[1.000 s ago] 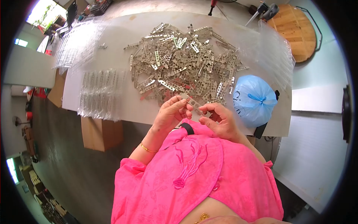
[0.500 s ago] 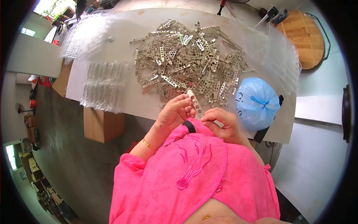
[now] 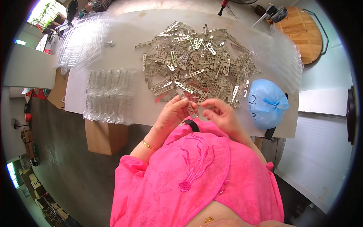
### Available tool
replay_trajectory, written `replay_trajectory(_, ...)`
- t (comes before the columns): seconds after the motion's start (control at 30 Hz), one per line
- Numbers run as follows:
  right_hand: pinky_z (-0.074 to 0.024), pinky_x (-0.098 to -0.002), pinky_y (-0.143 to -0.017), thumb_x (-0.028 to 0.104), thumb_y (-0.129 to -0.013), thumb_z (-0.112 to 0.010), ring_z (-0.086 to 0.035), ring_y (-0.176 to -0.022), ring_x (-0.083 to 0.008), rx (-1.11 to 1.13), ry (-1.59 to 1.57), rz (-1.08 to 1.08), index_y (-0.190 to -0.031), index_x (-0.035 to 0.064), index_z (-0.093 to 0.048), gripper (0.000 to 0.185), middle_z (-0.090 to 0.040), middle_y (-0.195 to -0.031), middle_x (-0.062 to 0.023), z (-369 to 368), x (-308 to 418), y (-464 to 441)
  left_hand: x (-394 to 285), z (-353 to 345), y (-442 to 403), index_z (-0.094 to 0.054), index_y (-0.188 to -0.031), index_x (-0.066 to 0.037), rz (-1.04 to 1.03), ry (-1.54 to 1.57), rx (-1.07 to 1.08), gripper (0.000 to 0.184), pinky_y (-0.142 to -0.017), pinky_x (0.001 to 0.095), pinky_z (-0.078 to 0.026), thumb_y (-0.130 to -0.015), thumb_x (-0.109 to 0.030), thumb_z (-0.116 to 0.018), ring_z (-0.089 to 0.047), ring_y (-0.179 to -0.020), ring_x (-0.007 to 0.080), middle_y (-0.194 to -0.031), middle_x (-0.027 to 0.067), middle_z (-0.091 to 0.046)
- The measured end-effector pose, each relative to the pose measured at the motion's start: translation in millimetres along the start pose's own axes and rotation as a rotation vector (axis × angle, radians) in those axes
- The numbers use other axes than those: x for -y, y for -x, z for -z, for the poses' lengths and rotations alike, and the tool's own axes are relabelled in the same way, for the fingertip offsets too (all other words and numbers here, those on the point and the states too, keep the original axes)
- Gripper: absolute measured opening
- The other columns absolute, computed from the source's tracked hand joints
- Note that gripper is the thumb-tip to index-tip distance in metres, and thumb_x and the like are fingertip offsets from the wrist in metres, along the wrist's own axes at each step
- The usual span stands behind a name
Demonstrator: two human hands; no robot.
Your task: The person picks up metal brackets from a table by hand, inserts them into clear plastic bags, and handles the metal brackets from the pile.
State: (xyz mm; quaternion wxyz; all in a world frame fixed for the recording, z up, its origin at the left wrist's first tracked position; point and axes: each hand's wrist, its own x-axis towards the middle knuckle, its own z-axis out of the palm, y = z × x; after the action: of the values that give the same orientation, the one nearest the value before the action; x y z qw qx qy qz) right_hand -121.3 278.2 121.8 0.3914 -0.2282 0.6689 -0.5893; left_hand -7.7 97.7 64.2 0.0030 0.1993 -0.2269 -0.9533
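Observation:
My left hand [image 3: 174,111] pinches a flat metal strip with round holes [image 3: 190,109], held at a slant over the table's front edge. Just right of the strip is my right hand [image 3: 220,112], its fingers curled and apart, with nothing seen between them. Beyond both hands spreads a large heap of similar perforated metal pieces [image 3: 200,62] on the pale table [image 3: 124,26].
Clear plastic sleeves holding strips [image 3: 109,96] lie at the left, with more clear plastic [image 3: 81,41] behind them. A tied blue bag [image 3: 266,104] sits at the right, near plastic sheets [image 3: 281,56]. Below the table's left part stands a cardboard box [image 3: 106,137].
My right hand has let go of the strip and moved slightly away from it. The strip stays in my left hand, now lower and tilted. The view has shifted a little.

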Motion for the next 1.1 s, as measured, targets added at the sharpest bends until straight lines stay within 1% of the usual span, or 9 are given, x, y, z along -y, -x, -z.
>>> replay_trajectory(0.03, -0.0493, -0.0255, -0.068, 0.004, -0.089, -0.065, -0.062, -0.076, -0.0117, -0.042, 0.08, 0.052, -0.106, 0.0056, -0.066, 0.017, -0.066, -0.092, -0.004, -2.9, -17.1, -16.5, -9.4, 8.2, 5.2, -0.054, -0.101, -0.008, -0.021, -0.007, -0.012, 0.005, -0.084, 0.0395, -0.053, -0.099, -0.013, -0.052, -0.067, -0.092, 0.0262, -0.099, 0.0146, -0.068)
replay_trajectory(0.17, -0.0506, -0.0286, -0.068, 0.01, -0.089, -0.065, -0.064, -0.076, -0.0163, -0.1, 0.587, 0.069, -0.111, 0.0075, -0.063, 0.022, -0.065, -0.088, -0.007, -13.7, -67.6, -75.2, -38.3, 48.5, 24.2, -0.055, -0.106, -0.006, 0.026, 0.019, -0.046, 0.01, -0.087, 0.0403, -0.052, -0.099, -0.01, -0.05, -0.066, -0.092, 0.0258, -0.093, 0.0104, -0.066)
replay_trajectory(0.23, -0.0527, -0.0394, -0.073, 0.02, -0.087, -0.065, -0.065, -0.082, -0.0291, -0.127, 0.828, 0.097, -0.099, 0.0097, -0.063, 0.016, -0.063, -0.094, -0.0114, -23.1, -101.2, -98.8, -50.3, 62.8, 32.8, -0.055, -0.106, -0.006, 0.06, 0.025, -0.052, 0.01, -0.086, 0.0405, -0.052, -0.099, -0.01, -0.049, -0.066, -0.091, 0.0255, -0.092, 0.0102, -0.066)
replay_trajectory(0.33, -0.0515, -0.045, -0.075, 0.025, -0.087, -0.064, -0.063, -0.087, -0.0341, -0.16, 1.003, 0.151, -0.096, 0.0088, -0.059, 0.019, -0.061, -0.094, -0.012, -46.3, -135.6, -125.5, -66.0, 75.0, 40.0, -0.055, -0.105, -0.006, 0.094, 0.044, -0.065, 0.009, -0.083, 0.04, -0.052, -0.099, -0.009, -0.048, -0.065, -0.086, 0.024, -0.09, 0.0091, -0.065)
replay_trajectory(0.5, -0.0512, -0.0441, -0.077, 0.027, -0.085, -0.066, -0.064, -0.091, -0.0315, -0.201, 1.383, 0.163, -0.095, 0.007, -0.059, 0.024, -0.062, -0.095, -0.0136, -69.2, -168.0, -164.0, -81.7, 91.8, 44.5, -0.054, -0.104, -0.006, 0.109, 0.097, -0.056, 0.009, -0.075, 0.0372, -0.053, -0.098, -0.01, -0.049, -0.06, -0.071, 0.0189, -0.084, 0.0062, -0.061)
replay_trajectory(0.73, -0.0519, -0.0425, -0.082, 0.021, -0.082, -0.067, -0.067, -0.091, -0.0321, -0.054, 1.49, -0.001, -0.098, 0.0074, -0.061, 0.021, -0.068, -0.095, -0.0137, -70.3, -159.3, -177.6, -80.7, 96.9, 52.9, -0.051, -0.103, -0.004, 0.211, -0.003, -0.036, 0.009, -0.07, 0.0325, -0.051, -0.097, -0.012, -0.05, -0.054, -0.062, 0.0147, -0.078, 0.0033, -0.054)
replay_trajectory(0.83, -0.0522, -0.0411, -0.084, 0.013, -0.081, -0.064, -0.069, -0.094, -0.0314, -0.016, 1.553, -0.229, -0.103, 0.007, -0.062, 0.024, -0.069, -0.1, -0.0151, -68.7, -151.6, -177.3, -78.7, 100.0, 52.6, -0.05, -0.103, -0.005, 0.222, 0.012, 0.003, 0.009, -0.067, 0.032, -0.049, -0.097, -0.012, -0.051, -0.051, -0.06, 0.0142, -0.077, 0.0025, -0.052)
replay_trajectory(1.07, -0.0536, -0.0438, -0.077, 0.018, -0.081, -0.061, -0.069, -0.087, -0.0324, -0.122, 1.563, -0.124, -0.096, 0.0061, -0.061, 0.019, -0.069, -0.095, -0.0156, -55.1, -144.6, -169.8, -79.4, 91.1, 45.4, -0.051, -0.103, -0.005, 0.192, 0.013, 0.002, 0.01, -0.067, 0.0323, -0.048, -0.097, -0.013, -0.051, -0.05, -0.059, 0.0134, -0.076, 0.0019, -0.052)
replay_trajectory(1.1, -0.0533, -0.0447, -0.075, 0.018, -0.081, -0.061, -0.068, -0.084, -0.0336, -0.185, 1.385, -0.125, -0.092, 0.0051, -0.06, 0.017, -0.069, -0.091, -0.0164, -51.2, -136.8, -167.7, -78.1, 91.0, 43.4, -0.052, -0.103, -0.005, 0.177, 0.026, 0.002, 0.01, -0.067, 0.0327, -0.048, -0.097, -0.013, -0.052, -0.05, -0.059, 0.0133, -0.076, 0.0019, -0.052)
